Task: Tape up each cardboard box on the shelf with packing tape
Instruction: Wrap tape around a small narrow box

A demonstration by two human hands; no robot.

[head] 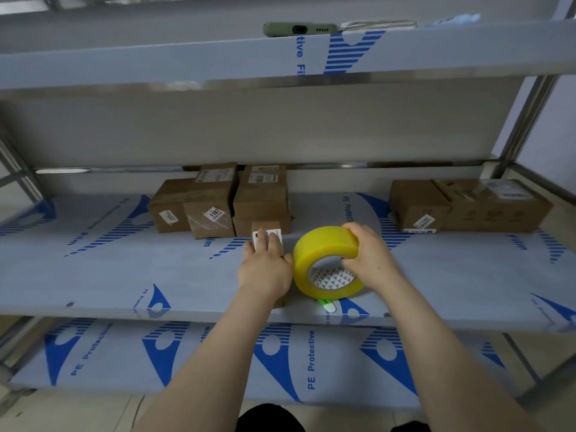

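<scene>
Head view: film-covered steel shelf (124, 275) holds cardboard boxes (261, 194).

One wide head-worn view looks forward and slightly down into the rack (526, 120), near the middle shelf (124, 275), which fills the centre; the upper shelf (156, 60) runs overhead, the lower shelf (218, 353) beneath.

Left hand (266, 269) on small box (263, 226), right hand (371, 260) around yellow tape roll (324, 244)
</scene>
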